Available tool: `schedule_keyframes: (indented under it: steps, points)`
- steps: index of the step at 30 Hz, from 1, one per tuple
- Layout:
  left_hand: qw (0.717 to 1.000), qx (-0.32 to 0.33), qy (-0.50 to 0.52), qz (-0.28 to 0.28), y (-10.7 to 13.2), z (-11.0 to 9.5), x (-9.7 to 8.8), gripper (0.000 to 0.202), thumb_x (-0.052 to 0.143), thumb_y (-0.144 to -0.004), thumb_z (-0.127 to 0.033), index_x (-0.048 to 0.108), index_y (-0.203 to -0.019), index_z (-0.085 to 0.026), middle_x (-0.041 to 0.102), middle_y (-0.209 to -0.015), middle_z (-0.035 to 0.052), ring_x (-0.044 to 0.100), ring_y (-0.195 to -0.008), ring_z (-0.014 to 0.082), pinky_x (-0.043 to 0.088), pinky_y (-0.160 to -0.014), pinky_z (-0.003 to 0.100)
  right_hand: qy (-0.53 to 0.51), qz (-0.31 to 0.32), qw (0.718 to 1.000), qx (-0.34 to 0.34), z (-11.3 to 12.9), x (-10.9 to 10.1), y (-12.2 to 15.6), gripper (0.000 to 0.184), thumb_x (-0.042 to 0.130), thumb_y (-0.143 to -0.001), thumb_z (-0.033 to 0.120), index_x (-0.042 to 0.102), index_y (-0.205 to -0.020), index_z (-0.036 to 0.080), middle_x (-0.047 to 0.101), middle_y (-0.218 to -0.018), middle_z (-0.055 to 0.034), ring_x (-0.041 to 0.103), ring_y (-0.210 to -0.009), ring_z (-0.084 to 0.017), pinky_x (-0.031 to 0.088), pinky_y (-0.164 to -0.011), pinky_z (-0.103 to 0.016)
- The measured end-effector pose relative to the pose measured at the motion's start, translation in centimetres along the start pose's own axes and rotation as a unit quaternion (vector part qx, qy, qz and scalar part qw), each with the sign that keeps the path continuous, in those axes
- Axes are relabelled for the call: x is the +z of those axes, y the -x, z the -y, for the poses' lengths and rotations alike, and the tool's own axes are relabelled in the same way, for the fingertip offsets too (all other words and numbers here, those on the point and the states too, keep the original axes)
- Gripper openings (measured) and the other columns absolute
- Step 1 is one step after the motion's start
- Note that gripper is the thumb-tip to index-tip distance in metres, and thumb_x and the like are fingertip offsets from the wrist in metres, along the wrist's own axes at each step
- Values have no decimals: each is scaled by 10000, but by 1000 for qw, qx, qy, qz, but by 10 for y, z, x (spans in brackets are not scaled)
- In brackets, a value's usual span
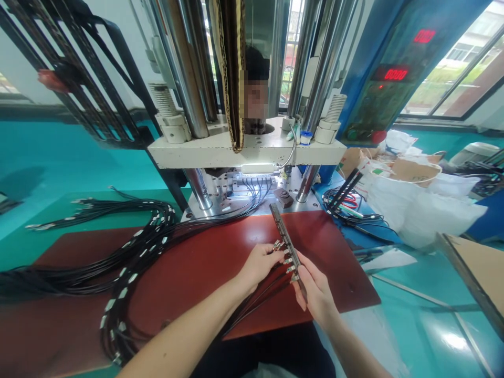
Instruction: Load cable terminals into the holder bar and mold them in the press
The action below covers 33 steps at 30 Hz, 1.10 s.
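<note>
Over the near edge of the red-brown board (pixel 205 268), slightly right of centre, a slim metal bar (pixel 281 227) sits between both hands. Right hand (pixel 317 291) is closed around the bar's near end, thumb on top, fingers curled under; most of the bar sticks out past the grip. Left hand (pixel 255 266) comes at the bar's left side, thumb and fingers in a narrow pinch at the small metal connectors (pixel 290 261) along that edge. Exactly which connector is pinched, can't tell.

Bar's long axis runs away from the wearer, leaning left: far end toward the press (pixel 248 156), near end back at the right palm. Connectors sit in a row down its left side, roughly crosswise to it, thin black cables (pixel 271 286) trailing off toward the wearer's lap.

Near tip of the bar is partly covered by right thumb and palm; left fingertips overlap the connectors; slot detail too small to read. Cables vanish behind the left forearm. Big black cable bundle (pixel 132 268) with white tags curves over the board's left part, cut off at the picture's left edge. Behind the press, a person (pixel 256 62) is partly blocked by a cardboard sheet (pixel 235 73).
</note>
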<state>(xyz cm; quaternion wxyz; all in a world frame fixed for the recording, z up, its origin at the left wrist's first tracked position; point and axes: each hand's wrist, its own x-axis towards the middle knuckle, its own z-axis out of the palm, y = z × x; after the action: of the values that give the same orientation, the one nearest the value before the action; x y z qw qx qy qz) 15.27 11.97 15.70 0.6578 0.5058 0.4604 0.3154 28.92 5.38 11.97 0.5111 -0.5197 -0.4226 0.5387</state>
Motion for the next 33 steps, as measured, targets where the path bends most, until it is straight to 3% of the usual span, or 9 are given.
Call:
schedule_keyframes:
  steps: [3,6,9,12,15,21,25,29,33]
  points:
    - [999,-30,-10,-9,1,0,-2,216,530,-657,-321,505,-526,-151,312,-387,-75,222,-372,51,143,-404,211,43,9,999,-3,2,1,-2,518,442,-823,441,405,-1264,173,449,-488,68,344,-282,-29,255,-266,-139]
    - [999,-27,-15,-13,3,2,-5,247,518,-680,-353,499,-540,-151,289,-396,-76,208,-377,53,137,-395,212,75,24,997,-8,4,4,-3,520,436,-825,433,409,-1262,152,428,-460,76,340,-282,-30,254,-272,-140]
    - [999,28,-25,-28,2,4,-10,247,500,-714,-371,501,-608,-148,369,-481,-59,281,-426,57,206,-421,199,63,22,998,-4,6,6,-3,512,444,-826,427,422,-1249,140,442,-472,68,339,-284,-31,251,-270,-142]
    - [990,101,-29,-94,-3,7,-15,195,506,-726,-355,483,-697,-164,418,-555,-55,331,-472,61,255,-459,191,23,8,1000,-4,4,5,-1,487,441,-837,418,414,-1250,160,454,-488,64,322,-281,-25,241,-265,-137]
    - [986,104,-20,-131,-6,6,-17,204,504,-729,-365,453,-693,-171,369,-497,-74,291,-439,56,233,-446,188,-6,2,1000,-8,0,2,0,472,434,-846,412,399,-1256,181,466,-497,61,310,-280,-24,238,-262,-136]
    - [998,30,-21,-49,-2,-5,-12,325,551,-669,-408,420,-522,-150,345,-429,-75,248,-396,33,164,-405,186,-11,11,1000,-2,-1,-1,-1,478,451,-837,414,407,-1247,171,480,-504,55,325,-279,-24,241,-267,-136]
    - [999,-36,26,-27,-3,-6,-15,290,566,-640,-425,483,-587,-152,293,-385,-103,194,-333,25,119,-357,184,13,29,999,2,2,-1,-1,498,446,-836,414,403,-1254,147,459,-466,65,314,-273,-22,236,-268,-135]
    - [996,-49,70,-6,-6,-2,-19,272,581,-622,-412,503,-621,-152,271,-355,-113,172,-317,21,111,-345,175,62,40,997,-3,4,1,-2,514,433,-835,417,399,-1265,137,454,-479,64,328,-287,-25,245,-277,-142]
    - [997,-43,67,-21,-2,-2,-21,284,587,-619,-416,472,-609,-156,264,-351,-116,164,-316,14,92,-352,175,113,60,992,-9,5,3,-4,524,414,-839,430,397,-1274,138,416,-439,80,335,-287,-31,270,-291,-147]
